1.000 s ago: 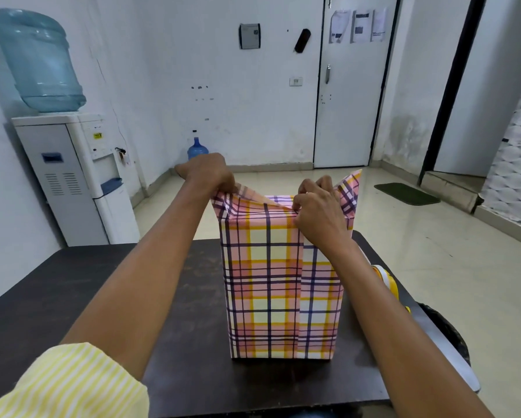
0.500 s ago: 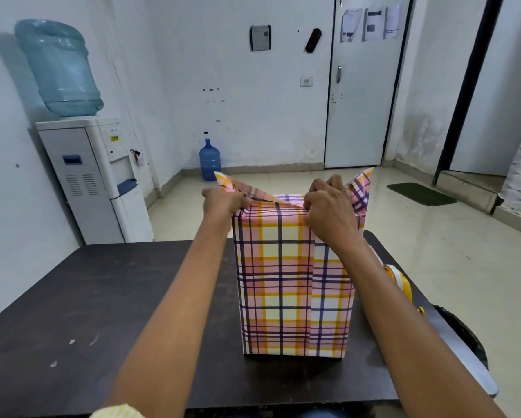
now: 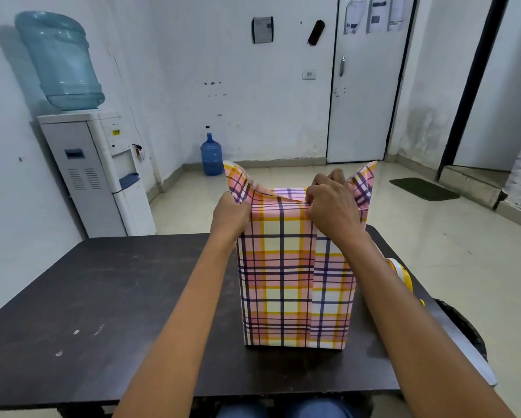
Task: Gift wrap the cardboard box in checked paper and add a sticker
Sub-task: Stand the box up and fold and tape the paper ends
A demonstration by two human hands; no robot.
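A dark brown table [image 3: 102, 297] with a scuffed, speckled top fills the lower part of the view, and the box [image 3: 283, 282] stands upright on it, right of the middle, with its front and sides already covered in pink, yellow and purple checked paper [image 3: 271, 236]. At the top the paper is not yet closed: one loose flap [image 3: 238, 179] sticks up at the left corner and another [image 3: 363, 185] at the right. The left hand [image 3: 230, 215] grasps the paper at the top left corner with curled fingers, and the right hand [image 3: 333, 209] pinches the paper along the top edge near the right corner. A roll of tape [image 3: 399, 271] with a yellow rim lies on the table just beside the box, partly hidden by the right forearm. Off the table's right edge sits something dark and rounded [image 3: 464, 327] that I cannot make out. The room has white, stained walls and a pale glossy floor [image 3: 434, 236]. A white water dispenser [image 3: 96, 173] stands against the left wall with a large blue bottle [image 3: 60, 61] upside down on it, and a smaller blue bottle [image 3: 211, 155] stands on the floor by the far wall. A white door [image 3: 370, 86] with papers [image 3: 373, 15] stuck near its top is shut, and a green mat [image 3: 423, 189] lies to its right by a dark doorway.
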